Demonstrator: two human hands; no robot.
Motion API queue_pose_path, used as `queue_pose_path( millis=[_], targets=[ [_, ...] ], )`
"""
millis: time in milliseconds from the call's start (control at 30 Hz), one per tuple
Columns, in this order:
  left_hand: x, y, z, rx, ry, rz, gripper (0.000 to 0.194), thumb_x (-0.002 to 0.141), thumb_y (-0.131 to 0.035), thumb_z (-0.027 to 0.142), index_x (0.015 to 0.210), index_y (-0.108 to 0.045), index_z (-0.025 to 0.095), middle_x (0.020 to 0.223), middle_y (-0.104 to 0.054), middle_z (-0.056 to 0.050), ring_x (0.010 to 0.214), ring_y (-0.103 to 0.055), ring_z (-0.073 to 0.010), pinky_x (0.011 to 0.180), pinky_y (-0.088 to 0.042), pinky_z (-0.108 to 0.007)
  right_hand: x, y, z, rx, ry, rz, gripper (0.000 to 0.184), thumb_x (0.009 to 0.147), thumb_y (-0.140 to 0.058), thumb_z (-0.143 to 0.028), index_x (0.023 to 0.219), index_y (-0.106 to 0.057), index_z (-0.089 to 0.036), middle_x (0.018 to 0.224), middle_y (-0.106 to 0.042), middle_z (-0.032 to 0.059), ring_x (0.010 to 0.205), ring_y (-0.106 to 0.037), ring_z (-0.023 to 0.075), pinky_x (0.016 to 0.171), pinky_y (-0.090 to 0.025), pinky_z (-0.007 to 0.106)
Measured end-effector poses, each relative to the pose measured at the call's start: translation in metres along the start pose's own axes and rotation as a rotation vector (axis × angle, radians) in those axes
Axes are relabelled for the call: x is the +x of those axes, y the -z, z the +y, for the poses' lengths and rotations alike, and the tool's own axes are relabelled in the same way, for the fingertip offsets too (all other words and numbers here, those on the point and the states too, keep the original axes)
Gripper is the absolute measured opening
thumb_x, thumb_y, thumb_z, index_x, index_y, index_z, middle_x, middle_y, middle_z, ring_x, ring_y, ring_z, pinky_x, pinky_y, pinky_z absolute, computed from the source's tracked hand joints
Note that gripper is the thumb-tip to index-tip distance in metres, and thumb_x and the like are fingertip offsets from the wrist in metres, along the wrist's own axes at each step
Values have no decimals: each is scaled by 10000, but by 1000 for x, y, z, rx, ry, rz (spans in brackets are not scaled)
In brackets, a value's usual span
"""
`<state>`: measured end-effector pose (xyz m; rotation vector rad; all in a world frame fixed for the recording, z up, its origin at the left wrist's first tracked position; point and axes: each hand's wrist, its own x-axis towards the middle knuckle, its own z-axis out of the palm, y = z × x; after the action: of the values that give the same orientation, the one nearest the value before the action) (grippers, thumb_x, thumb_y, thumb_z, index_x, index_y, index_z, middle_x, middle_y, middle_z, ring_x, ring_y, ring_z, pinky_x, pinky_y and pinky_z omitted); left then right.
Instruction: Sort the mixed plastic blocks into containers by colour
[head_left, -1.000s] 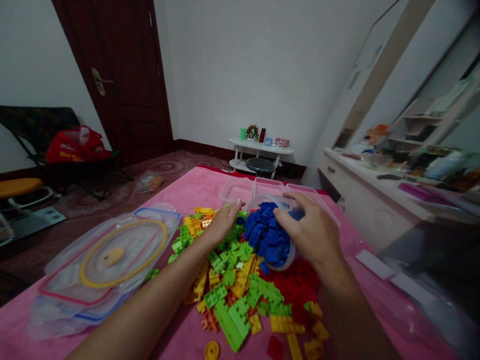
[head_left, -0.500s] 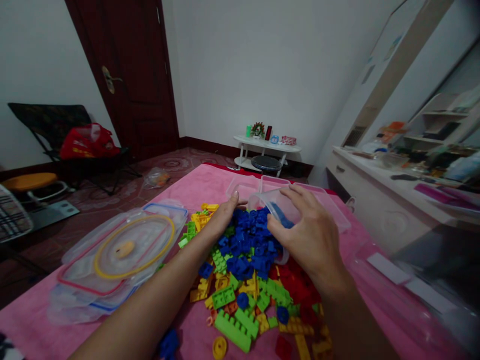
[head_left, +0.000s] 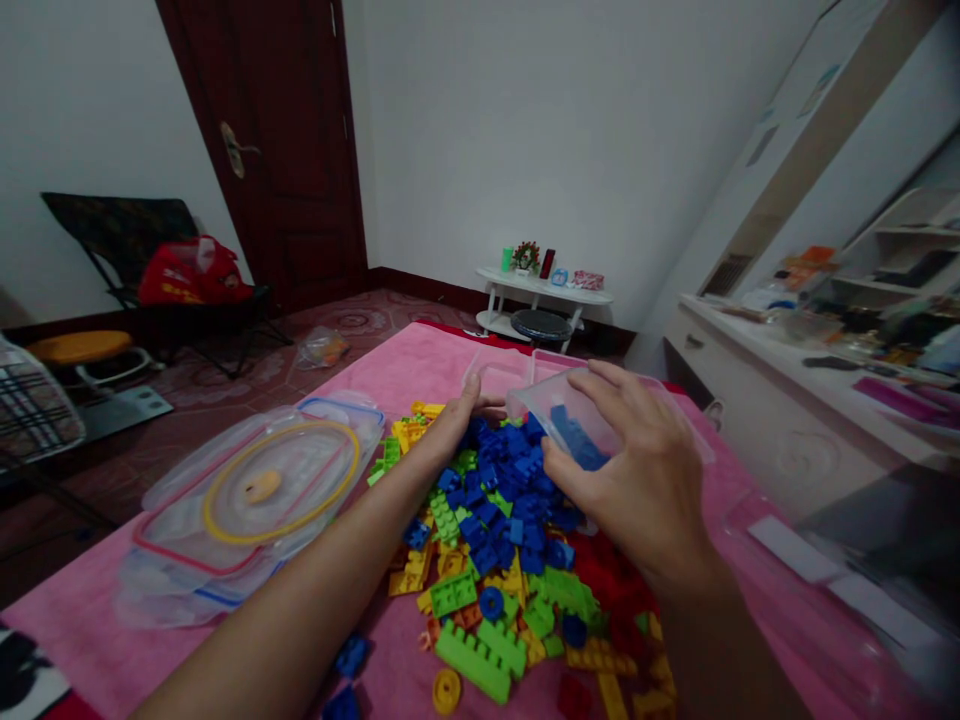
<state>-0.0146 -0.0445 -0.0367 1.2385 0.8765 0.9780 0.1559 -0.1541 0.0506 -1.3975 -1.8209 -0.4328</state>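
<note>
My right hand [head_left: 630, 430] grips a clear plastic container [head_left: 551, 392] by its side. The container is tilted, its mouth facing the pile, with several blue bricks [head_left: 574, 435] inside. Beneath it a heap of blue toy building bricks [head_left: 506, 490] lies over green bricks [head_left: 472, 660], yellow bricks [head_left: 412, 572] and red bricks [head_left: 619, 575]. At the heap's far left edge is my left hand [head_left: 461, 410], open on its side, thumb up, palm towards the blue bricks; its lower fingers are partly hidden.
Stacked clear lids [head_left: 281, 490] with coloured seals lie left on the pink cloth [head_left: 397, 365]. More clear containers [head_left: 499, 372] stand behind my hands. A transparent pink-edged case [head_left: 795, 590] is at the right. Beyond are a white table [head_left: 592, 296] and a drawer cabinet [head_left: 735, 385].
More blue bricks have spilled from the tilted container, and the blue heap has spread towards me. My right hand has shifted slightly right. The view has turned a little left.
</note>
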Motion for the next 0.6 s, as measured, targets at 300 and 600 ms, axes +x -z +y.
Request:
queue_pose_path(
  millis=[300,600],
  targets=[
    [-5,1,4,-37,16,-14,844,765,-225,802,1101,-646,152,1090,-683,-128,1034,-618,-254,838,-482,-334,2,5,5,15,1,16,470,680,-630,-342,1139,-627,-241,1267,-565,74,1111,-547,310,950,-423,488],
    [-2,4,1,-86,39,-29,828,757,-253,806,1064,-662,156,1061,-691,-141,1030,-624,-262,834,-492,-341,4,11,4,35,5,26,458,694,-632,-337,1141,-629,-238,1268,-565,80,1128,-543,308,963,-424,491]
  ],
)
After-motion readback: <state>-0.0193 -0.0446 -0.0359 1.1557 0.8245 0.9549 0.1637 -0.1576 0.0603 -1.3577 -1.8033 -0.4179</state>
